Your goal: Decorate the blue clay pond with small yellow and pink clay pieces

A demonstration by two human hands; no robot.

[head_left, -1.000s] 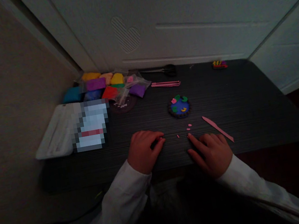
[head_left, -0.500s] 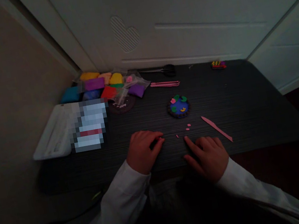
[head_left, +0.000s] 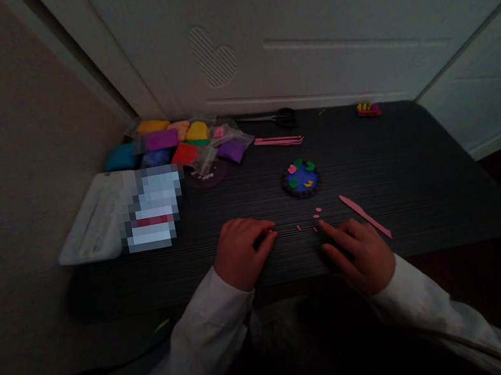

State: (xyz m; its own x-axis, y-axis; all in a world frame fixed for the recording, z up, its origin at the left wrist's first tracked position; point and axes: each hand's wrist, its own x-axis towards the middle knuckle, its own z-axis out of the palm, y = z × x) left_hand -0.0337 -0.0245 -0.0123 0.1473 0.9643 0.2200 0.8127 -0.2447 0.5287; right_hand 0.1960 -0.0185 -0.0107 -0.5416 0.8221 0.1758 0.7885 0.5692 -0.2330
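My left hand rests on the dark table, thumb and forefinger pinched around a small bit of pink clay that barely shows. To the right, my right hand is empty, its forefinger stretched out and thumb apart. Just left of that fingertip lies a thin pink clay strip, with another strip farther left. Two flattened pink clay ovals lie just beyond the fingertip. Behind them stands a small clay pond with a dark brown rim, blue middle, green leaves, a pink flower and yellow shapes.
A pink clay knife lies right of the pieces. Pink tools and black-handled scissors lie at the back. Bagged coloured clay, a dark round dish and a white tray occupy the left. A colourful clay piece sits back right.
My right hand has shifted right and slightly away from me, uncovering a thin pink strip at its fingertip. My left hand keeps its pinch. The whole view has shifted slightly.
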